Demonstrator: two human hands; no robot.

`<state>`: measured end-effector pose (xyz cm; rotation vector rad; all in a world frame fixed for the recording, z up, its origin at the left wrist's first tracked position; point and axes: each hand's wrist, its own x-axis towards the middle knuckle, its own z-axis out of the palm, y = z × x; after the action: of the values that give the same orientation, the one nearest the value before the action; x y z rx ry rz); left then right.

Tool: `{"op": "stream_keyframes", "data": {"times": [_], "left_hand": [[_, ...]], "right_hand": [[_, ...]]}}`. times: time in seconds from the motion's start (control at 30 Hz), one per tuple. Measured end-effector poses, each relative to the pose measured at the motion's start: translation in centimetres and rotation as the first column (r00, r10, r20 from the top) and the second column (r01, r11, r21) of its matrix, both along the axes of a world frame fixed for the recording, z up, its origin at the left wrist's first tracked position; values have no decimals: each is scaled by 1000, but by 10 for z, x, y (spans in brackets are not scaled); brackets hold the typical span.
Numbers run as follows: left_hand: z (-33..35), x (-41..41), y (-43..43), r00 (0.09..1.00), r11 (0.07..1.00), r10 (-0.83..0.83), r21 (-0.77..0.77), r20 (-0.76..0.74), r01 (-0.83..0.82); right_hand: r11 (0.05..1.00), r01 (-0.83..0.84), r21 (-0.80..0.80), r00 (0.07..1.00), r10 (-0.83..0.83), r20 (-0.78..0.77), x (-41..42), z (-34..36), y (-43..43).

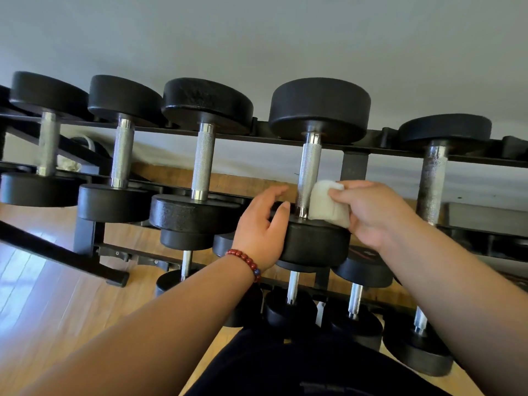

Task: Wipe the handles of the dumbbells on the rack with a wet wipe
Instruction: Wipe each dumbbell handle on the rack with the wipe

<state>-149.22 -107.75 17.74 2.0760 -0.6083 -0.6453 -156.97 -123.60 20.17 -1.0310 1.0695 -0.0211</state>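
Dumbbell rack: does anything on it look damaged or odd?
Yes. The knurled steel handle of the far-right top-row dumbbell looks dark and patchy, unlike the bright handle beside the white wet wipe held by the right hand.

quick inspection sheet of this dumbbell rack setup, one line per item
surface: black rack with dumbbells on its upper and lower tiers
job's things: folded wet wipe held against the lower end of the handle of a top-row dumbbell
clutter: pale unclear items behind the rack at left
grippers: left hand rests on that dumbbell's near head, fingers relaxed; right hand pinches the wet wipe
cables: nothing seen
surroundings: wooden floor, grey wall, beaded bracelet on the left wrist
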Motion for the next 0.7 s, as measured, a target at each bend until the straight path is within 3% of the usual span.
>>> {"op": "stream_keyframes", "data": {"times": [0.13, 0.3, 0.4, 0.5, 0.6, 0.7], "left_hand": [[9, 10, 1, 990, 998, -34, -49, -140, 28], [34, 35, -6, 971, 990, -39, -140, -235, 6], [32, 44, -11, 917, 981, -3, -177, -398, -74], [28, 56, -16, 815, 941, 109, -204, -570, -269], [19, 74, -20, 899, 980, 160, -44, -408, -194], [15, 79, -27, 910, 998, 69, 26, -409, -64]], "right_hand": [[999, 7, -35, 991, -2, 130, 3, 18, 17], [991, 71, -110, 985, -52, 167, 18, 25, 36], [948, 92, -306, 990, -53, 132, 22, 19, 42], [813, 51, -580, 998, -21, 59, 16, 16, 47], [695, -28, -718, 999, -5, -44, 6, 8, 55], [686, -21, -727, 996, -50, -76, -3, -5, 68]]}}
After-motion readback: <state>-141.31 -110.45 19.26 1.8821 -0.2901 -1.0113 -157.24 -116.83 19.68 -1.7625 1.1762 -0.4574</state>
